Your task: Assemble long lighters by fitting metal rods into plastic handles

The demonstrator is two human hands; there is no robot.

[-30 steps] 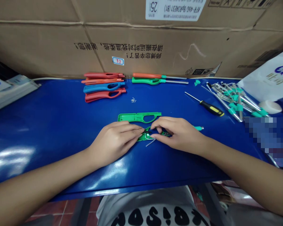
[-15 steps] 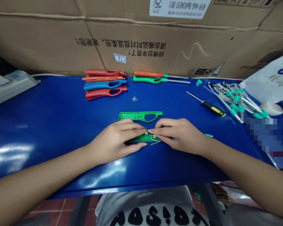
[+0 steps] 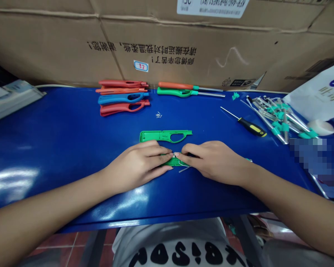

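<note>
Between my hands lies a green lighter casing half [image 3: 174, 162], its ends partly covered by fingers. My left hand [image 3: 144, 161] is closed round its left part, thumb along the near edge. At the casing's middle, the fingertips of my right hand [image 3: 211, 159] press on a small whitish part [image 3: 174, 155]; its exact kind is hard to make out. A white wire [image 3: 182, 163] curves inside the casing, and a thin grey strip [image 3: 184, 169] sticks out below it. Just beyond my hands, the other green casing half [image 3: 153, 136] rests with its hollow side up.
Red, orange and blue casings [image 3: 122, 98] lie at the back left. Two lighters with metal tubes [image 3: 180, 92] are beside them. Thin white pins [image 3: 158, 115], a screwdriver [image 3: 250, 127] and a pile of metal tubes [image 3: 281, 116] lie farther right. A cardboard box [image 3: 161, 37] stands behind.
My right fingers have shifted slightly over the casing's middle, with the index finger more extended. My left hand stays on the casing. The view has tilted a little.
</note>
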